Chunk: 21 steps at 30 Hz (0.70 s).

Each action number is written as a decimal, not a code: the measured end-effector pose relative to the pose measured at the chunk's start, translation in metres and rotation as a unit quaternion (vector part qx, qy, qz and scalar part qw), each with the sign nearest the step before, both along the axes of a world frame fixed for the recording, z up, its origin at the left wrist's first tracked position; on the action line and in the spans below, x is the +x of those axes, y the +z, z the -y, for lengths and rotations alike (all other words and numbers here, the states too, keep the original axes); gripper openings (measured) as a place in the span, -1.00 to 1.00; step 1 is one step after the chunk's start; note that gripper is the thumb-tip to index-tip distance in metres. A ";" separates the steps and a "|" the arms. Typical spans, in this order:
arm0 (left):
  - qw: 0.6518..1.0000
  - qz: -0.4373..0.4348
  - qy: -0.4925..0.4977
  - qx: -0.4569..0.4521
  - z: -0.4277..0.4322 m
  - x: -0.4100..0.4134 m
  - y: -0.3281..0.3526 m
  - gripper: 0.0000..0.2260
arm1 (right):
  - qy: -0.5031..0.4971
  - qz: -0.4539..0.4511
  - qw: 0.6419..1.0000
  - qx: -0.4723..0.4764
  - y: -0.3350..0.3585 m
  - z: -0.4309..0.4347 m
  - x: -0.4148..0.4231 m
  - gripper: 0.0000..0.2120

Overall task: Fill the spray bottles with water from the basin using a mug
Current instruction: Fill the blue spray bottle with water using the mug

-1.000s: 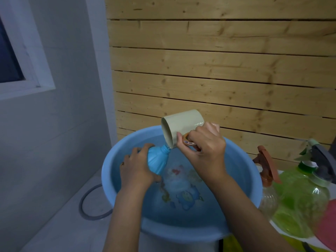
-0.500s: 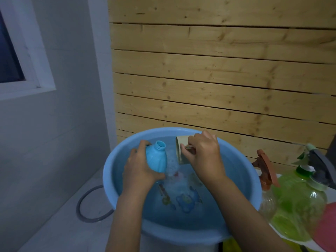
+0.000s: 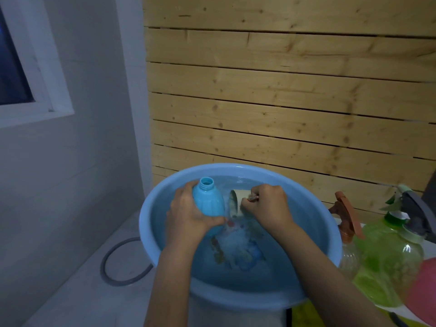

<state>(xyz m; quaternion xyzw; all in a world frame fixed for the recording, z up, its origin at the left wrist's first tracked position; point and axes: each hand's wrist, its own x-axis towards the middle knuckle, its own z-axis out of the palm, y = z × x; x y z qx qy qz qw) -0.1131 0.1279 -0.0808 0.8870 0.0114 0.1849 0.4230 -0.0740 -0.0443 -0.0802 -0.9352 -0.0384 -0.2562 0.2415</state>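
Left hand (image 3: 188, 215) grips the blue bottle (image 3: 208, 204); right hand (image 3: 269, 206) grips the mug (image 3: 237, 202) in the basin (image 3: 325, 251).

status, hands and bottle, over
Left hand grips blue bottle, cap off, neck up. Right hand holds mug tipped into basin water. Nothing between them.

This looks like a household wash or utility corner: a plain pale wall (image 3: 94, 142) with a white-framed window (image 3: 44, 95) meets a wall of bare horizontal pine planks (image 3: 283, 102). A round blue plastic basin (image 3: 330, 223) of water, a loop of grey hose (image 3: 111, 253) on the pale floor (image 3: 70, 293), and green and clear plastic trigger spray bottles (image 3: 387, 256) crowded just beside the basin all suit such a spot.
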 end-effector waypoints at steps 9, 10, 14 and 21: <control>1.000 0.006 0.015 -0.008 0.002 -0.004 0.008 -0.19 | -0.113 -0.066 0.923 0.363 0.006 0.016 0.000 -0.53; 1.000 0.007 0.015 -0.012 0.002 -0.004 0.009 -0.19 | -0.117 -0.078 0.901 0.411 0.007 0.017 -0.001 -0.52; 0.999 0.004 0.017 -0.030 0.005 -0.005 0.009 -0.22 | -0.122 -0.100 0.822 0.548 0.011 0.018 -0.004 -0.63; 1.000 -0.015 0.022 -0.007 0.005 -0.005 0.008 -0.29 | -0.089 -0.060 0.793 0.599 0.018 0.014 -0.008 -0.70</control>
